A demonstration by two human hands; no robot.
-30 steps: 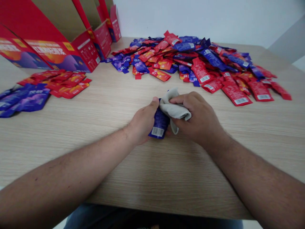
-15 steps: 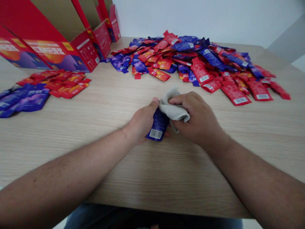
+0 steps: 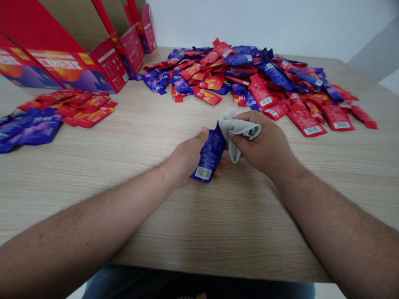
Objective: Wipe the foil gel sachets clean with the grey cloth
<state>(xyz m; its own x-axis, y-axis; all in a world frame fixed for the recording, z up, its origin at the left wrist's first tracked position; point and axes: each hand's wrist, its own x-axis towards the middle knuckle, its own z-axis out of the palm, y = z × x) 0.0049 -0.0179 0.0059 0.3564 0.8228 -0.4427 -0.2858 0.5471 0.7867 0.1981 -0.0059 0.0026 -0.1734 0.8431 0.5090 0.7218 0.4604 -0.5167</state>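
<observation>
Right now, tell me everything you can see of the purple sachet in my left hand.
The purple sachet is a flat, glossy, foil-like pouch, lightly creased, with small printed text and a white barcode near its lower end. It is held tilted above the table, its top leaning right, gripped by the left hand. A grey cloth touches its upper right edge.

Red cardboard display boxes [image 3: 71,70] stand in a row along the far left corner of the light wood table [image 3: 93,199], a wide heap of mixed red and purple sachets [image 3: 237,74] spreads toward its far edge, and loose red sachets [image 3: 77,110] lie beside purple sachets [image 3: 34,128] near its left edge.
</observation>
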